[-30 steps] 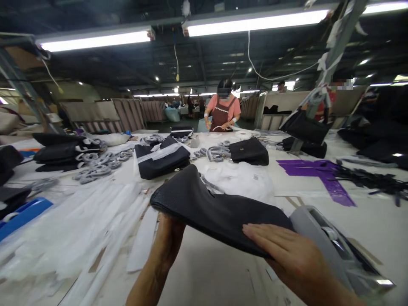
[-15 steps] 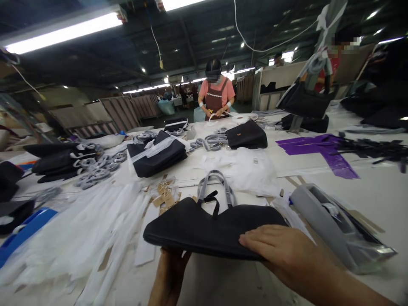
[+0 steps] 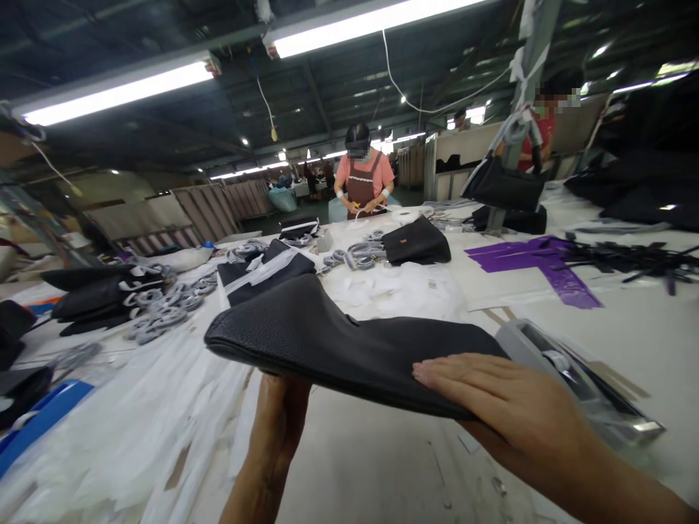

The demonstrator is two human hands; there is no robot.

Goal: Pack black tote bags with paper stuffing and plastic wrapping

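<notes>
Between both hands, black bag.

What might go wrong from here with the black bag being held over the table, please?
The black bag could slip or tip, since the left hand supports it from below and the right hand lies flat near its other end. That end could also knock the grey tape dispenser close beside it. If lowered to the left, it might catch the loose white plastic.
</notes>
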